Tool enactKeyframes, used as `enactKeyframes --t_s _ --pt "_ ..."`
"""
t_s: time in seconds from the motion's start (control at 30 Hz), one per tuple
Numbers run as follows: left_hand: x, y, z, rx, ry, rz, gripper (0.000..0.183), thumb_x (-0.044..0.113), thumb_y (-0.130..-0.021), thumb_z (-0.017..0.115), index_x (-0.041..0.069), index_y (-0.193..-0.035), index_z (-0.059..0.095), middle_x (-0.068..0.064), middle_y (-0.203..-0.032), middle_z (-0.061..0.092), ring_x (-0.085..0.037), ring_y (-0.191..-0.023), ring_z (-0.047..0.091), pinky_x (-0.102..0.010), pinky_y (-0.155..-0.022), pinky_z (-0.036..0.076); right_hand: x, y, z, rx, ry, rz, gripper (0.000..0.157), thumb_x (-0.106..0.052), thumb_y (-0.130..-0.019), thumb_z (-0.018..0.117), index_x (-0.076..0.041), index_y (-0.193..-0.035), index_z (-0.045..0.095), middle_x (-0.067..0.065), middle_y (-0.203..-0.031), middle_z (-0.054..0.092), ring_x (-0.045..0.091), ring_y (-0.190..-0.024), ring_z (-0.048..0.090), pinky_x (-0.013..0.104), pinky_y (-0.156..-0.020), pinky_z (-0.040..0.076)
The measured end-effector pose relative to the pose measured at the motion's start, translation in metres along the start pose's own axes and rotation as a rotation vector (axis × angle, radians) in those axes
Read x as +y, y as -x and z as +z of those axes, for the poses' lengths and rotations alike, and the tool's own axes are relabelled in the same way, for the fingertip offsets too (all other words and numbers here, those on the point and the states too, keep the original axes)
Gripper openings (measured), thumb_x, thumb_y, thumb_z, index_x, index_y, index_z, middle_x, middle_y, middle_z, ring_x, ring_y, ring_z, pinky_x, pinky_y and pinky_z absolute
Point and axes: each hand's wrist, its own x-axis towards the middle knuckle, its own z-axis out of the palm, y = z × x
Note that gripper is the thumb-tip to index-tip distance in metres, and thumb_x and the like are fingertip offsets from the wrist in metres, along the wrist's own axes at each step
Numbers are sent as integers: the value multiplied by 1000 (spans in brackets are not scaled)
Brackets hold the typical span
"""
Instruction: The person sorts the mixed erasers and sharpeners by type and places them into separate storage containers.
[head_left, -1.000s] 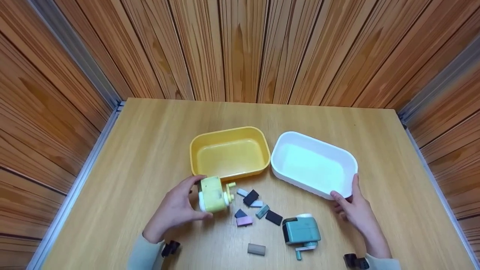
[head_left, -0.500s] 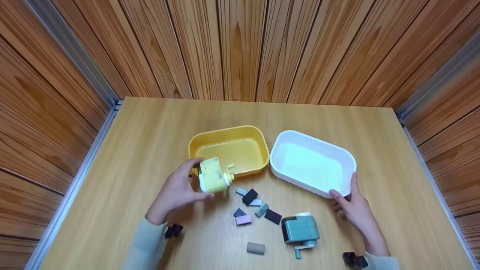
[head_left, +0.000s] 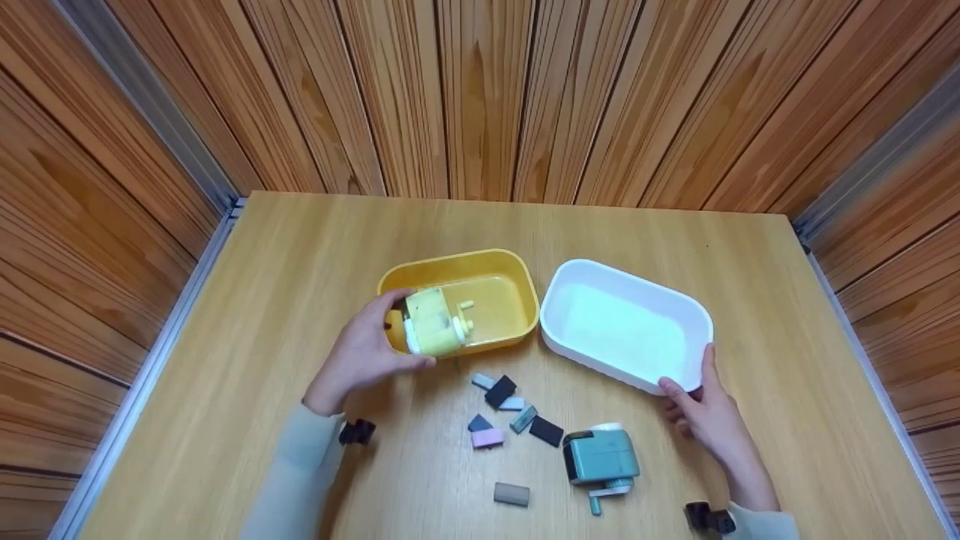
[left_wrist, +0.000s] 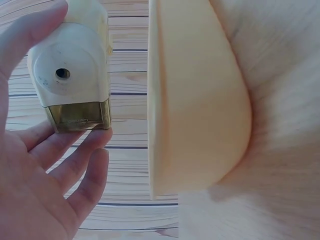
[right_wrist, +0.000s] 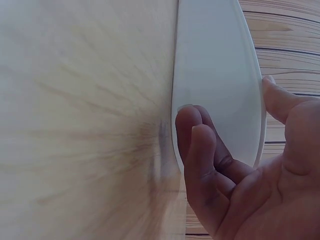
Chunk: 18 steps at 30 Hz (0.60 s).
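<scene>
My left hand (head_left: 364, 349) grips a yellow crank pencil sharpener (head_left: 433, 322) between thumb and fingers, above the near left part of the yellow tub (head_left: 499, 300). In the left wrist view the sharpener's white front (left_wrist: 72, 75) shows its pencil hole and a dark see-through shavings drawer (left_wrist: 80, 116); the tub's side wall (left_wrist: 200, 100) stands beside it. My right hand (head_left: 709, 416) holds the near right corner of the white tub (head_left: 626, 326), thumb at the rim. In the right wrist view, its curled fingers (right_wrist: 200, 150) lie against the tub's outer wall (right_wrist: 215, 65).
A teal crank pencil sharpener (head_left: 602, 459) lies near the front. Several small eraser-like blocks, among them a black one (head_left: 546, 431) and a pink one (head_left: 487, 439), lie below the tubs. A grey cylinder-like piece (head_left: 511, 494) is closer. Wooden panels (head_left: 480, 97) enclose the table.
My left hand has lifted the yellow pencil sharpener and carried it away from me, from in front of the yellow tub to over it. The right hand keeps its hold on the white tub.
</scene>
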Motion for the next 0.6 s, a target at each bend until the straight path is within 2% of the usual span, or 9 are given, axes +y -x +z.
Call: enactKeyframes --t_s 0.13,0.27,0.5,0.6 --pt "4 -10 -1 -5 -19 26 95 38 -66 94 17 -145 45 -2 -139 52 -19 -122 50 -43 -99 47 0 -1 0 10 13 -7 105 -51 -96 60 -22 -155 -22 17 -96 67 23 -79 66 33 -61 53" --pt "8 -20 0 -21 -21 22 94 31 -67 94 15 -145 44 -3 -139 52 -22 -123 50 -44 -99 47 0 -1 -1 3 16 1 106 -55 -95 59 -24 -154 -23 17 -98 65 24 -81 66 34 -63 53" --pt "14 -38 4 -61 -47 1 96 30 -65 95 15 -145 44 -3 -140 52 -22 -127 49 -45 -108 38 0 0 -1 -2 8 -9 106 -57 -94 58 -26 -154 -24 18 -101 65 25 -83 66 35 -64 54" --pt "15 -46 6 -89 -46 -2 97 28 -65 94 13 -146 42 -4 -139 52 -21 -124 50 -43 -107 38 1 0 0 -5 5 -8 105 -56 -95 58 -26 -154 -24 18 -100 65 25 -82 66 35 -64 53"
